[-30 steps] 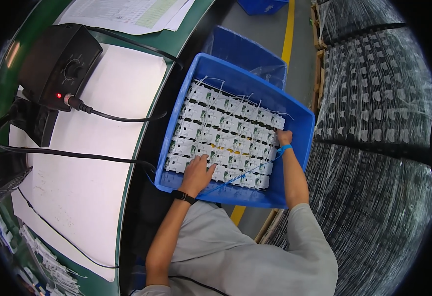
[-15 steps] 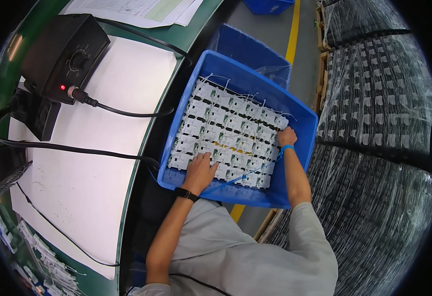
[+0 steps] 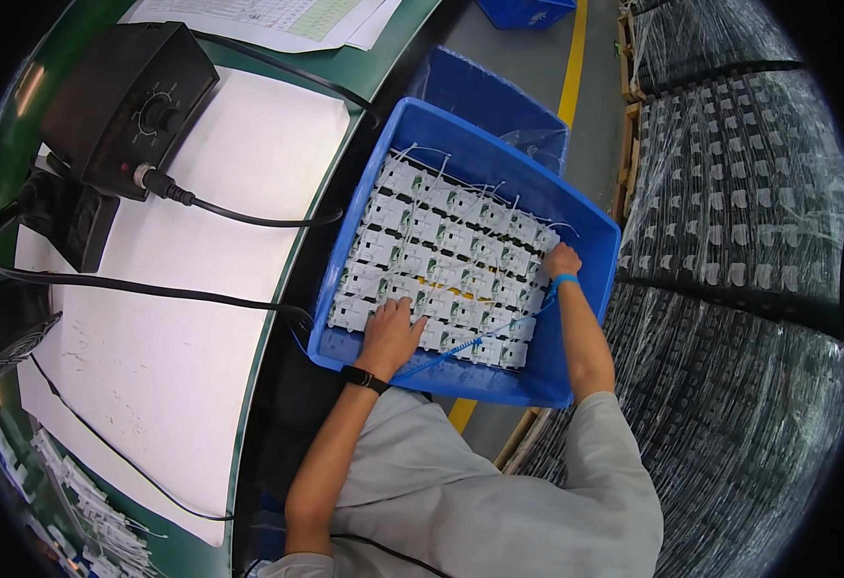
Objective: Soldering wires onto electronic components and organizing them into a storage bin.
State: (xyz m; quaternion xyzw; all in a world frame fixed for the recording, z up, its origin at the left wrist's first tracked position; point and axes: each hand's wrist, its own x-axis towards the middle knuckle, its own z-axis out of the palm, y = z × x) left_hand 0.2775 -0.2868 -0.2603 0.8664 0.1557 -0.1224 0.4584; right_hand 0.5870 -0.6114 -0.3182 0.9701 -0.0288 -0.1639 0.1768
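Observation:
Rows of small white plastic modules (image 3: 454,236) with green circuit boards and thin white leads lie packed in a blue plastic bin (image 3: 480,388). My left hand (image 3: 392,337) lies on the near-left modules, fingers stretched apart, holding nothing; a black watch band is on that wrist. At the right end of the rows my right hand (image 3: 562,261) is closed, its fingers curled against the outermost modules. What those fingers grip, if anything, is hidden. Round the right wrist is a blue band (image 3: 563,281), from which a coiled blue cord (image 3: 453,353) crosses the bin toward my left wrist.
Left of the bin, a green workbench (image 3: 393,48) carries a white sheet (image 3: 171,356), a black control box (image 3: 133,111) with a dial and cables, and printed papers (image 3: 277,19). Another blue bin (image 3: 489,82) stands behind. Film-wrapped stacks (image 3: 730,193) line the right side.
My right hand has shifted very slightly, its forearm moving a little to the right. My left hand stays in place. The red light on the control box looks dimmer.

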